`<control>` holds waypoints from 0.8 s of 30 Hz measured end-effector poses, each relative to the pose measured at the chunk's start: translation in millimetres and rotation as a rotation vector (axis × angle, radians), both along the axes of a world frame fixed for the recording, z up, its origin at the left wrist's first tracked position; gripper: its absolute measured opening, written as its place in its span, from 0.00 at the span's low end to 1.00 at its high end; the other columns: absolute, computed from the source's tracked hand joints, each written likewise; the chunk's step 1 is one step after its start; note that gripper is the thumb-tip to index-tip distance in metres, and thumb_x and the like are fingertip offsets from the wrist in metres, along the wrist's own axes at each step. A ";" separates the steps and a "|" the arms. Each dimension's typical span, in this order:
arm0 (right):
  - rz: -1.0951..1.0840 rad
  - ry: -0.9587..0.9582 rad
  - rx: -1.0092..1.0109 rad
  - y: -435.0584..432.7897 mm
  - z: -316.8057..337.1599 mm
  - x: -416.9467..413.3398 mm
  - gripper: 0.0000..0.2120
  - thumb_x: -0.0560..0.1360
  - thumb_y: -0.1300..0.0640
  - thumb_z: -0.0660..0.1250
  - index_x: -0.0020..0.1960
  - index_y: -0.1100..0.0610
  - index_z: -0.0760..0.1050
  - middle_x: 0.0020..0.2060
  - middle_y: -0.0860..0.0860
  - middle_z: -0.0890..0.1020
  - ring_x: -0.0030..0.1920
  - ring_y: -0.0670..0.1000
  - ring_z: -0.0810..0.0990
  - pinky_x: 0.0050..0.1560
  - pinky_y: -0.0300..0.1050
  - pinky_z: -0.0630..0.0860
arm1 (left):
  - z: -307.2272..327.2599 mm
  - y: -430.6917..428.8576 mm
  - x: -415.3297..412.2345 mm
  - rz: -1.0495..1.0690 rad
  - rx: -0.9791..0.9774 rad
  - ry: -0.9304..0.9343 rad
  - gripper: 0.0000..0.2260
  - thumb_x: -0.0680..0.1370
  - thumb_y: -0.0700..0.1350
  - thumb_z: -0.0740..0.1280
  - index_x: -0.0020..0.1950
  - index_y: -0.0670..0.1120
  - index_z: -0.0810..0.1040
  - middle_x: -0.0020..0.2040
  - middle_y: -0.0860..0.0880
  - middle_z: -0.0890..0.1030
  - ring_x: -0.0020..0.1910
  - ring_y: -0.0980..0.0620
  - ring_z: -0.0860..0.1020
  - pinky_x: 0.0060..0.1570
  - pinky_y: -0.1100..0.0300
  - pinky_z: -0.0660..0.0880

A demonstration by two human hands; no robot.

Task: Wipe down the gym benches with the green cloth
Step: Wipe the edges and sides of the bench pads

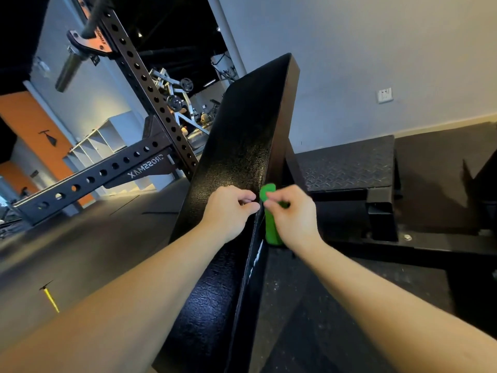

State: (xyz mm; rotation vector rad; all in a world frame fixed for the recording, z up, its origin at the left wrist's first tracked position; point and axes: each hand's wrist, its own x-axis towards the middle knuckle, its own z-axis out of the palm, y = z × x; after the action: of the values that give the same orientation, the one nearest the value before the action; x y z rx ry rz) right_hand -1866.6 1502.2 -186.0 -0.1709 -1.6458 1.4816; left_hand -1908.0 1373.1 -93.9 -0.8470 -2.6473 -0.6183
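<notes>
At the left of the frame stands the perforated black rack upright point(147, 84), with its cross beam running toward the lower left. Right of it, the black gym bench point(242, 135) rises steeply through the middle of the picture.

Your left hand point(228, 208) rests on the pad near its right edge, with the fingers curled in tight toward the thumb. The fingertips are tucked under, so I cannot tell whether they pinch the pad's edge, a corner of the cloth, or nothing at all.

Just beside it, the green cloth point(270, 227) hangs against the bench's right side, bunched into a narrow strip. Your right hand point(291, 214) grips it near the top, fingers wrapped round, and a green fold sticks up above them.

Farther right, a diamond-plate platform point(349, 162) sits against the wall.
</notes>
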 end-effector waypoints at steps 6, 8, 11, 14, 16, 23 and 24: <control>-0.070 -0.045 -0.068 6.0 11.4 -19.9 0.05 0.73 0.63 0.76 0.44 0.54 0.83 0.44 0.46 0.82 0.44 0.41 0.77 0.48 0.26 0.67 | -6.3 -1.4 -0.9 -0.028 0.032 0.027 0.10 0.76 0.46 0.74 0.57 0.50 0.86 0.51 0.52 0.82 0.51 0.51 0.79 0.58 0.52 0.75; -0.132 -0.067 -0.116 26.9 32.2 -39.4 0.04 0.76 0.61 0.73 0.47 0.55 0.84 0.46 0.46 0.81 0.48 0.45 0.78 0.51 0.29 0.67 | -7.1 -1.0 -0.9 -0.032 0.028 0.035 0.10 0.77 0.46 0.73 0.58 0.50 0.85 0.51 0.52 0.82 0.52 0.51 0.78 0.58 0.53 0.75; -0.120 -0.108 -0.212 48.4 47.1 -54.3 0.06 0.78 0.60 0.71 0.52 0.56 0.85 0.48 0.46 0.82 0.50 0.46 0.79 0.58 0.40 0.74 | -7.5 -0.3 1.5 -0.034 0.031 0.026 0.11 0.78 0.46 0.73 0.60 0.49 0.85 0.51 0.52 0.81 0.53 0.52 0.78 0.60 0.52 0.75; -0.090 -0.135 -0.158 33.4 32.2 -42.5 0.06 0.78 0.59 0.72 0.54 0.56 0.84 0.51 0.47 0.82 0.52 0.45 0.78 0.56 0.37 0.70 | -7.5 -0.3 2.3 -0.022 0.022 0.023 0.11 0.78 0.46 0.72 0.60 0.50 0.85 0.53 0.52 0.82 0.54 0.51 0.78 0.60 0.50 0.75; -0.047 -0.137 -0.144 15.2 10.0 -24.1 0.04 0.77 0.59 0.73 0.51 0.56 0.84 0.49 0.45 0.82 0.51 0.43 0.78 0.56 0.34 0.69 | -8.7 0.6 2.8 -0.011 0.029 0.019 0.12 0.78 0.46 0.72 0.61 0.50 0.84 0.54 0.52 0.81 0.54 0.50 0.78 0.61 0.50 0.74; -0.020 -0.173 -0.120 0.7 -12.4 -6.2 0.05 0.74 0.60 0.74 0.44 0.50 0.83 0.45 0.44 0.83 0.50 0.45 0.80 0.59 0.41 0.73 | -13.0 -0.1 5.9 -0.008 0.071 0.019 0.12 0.78 0.45 0.71 0.62 0.49 0.84 0.54 0.53 0.80 0.55 0.52 0.78 0.60 0.54 0.74; -0.059 -0.155 -0.143 7.1 -0.3 -14.9 0.05 0.74 0.60 0.74 0.44 0.50 0.84 0.46 0.44 0.83 0.51 0.46 0.80 0.61 0.44 0.74 | -12.8 -0.3 5.2 -0.012 0.078 0.017 0.12 0.78 0.45 0.71 0.61 0.49 0.84 0.54 0.53 0.80 0.55 0.51 0.78 0.61 0.54 0.74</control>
State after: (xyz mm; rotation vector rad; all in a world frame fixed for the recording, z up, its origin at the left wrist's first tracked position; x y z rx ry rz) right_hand -1881.5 1509.3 -186.3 -0.4186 -1.6412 1.5738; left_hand -1902.8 1372.8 -106.7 -0.8432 -2.5865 -0.7086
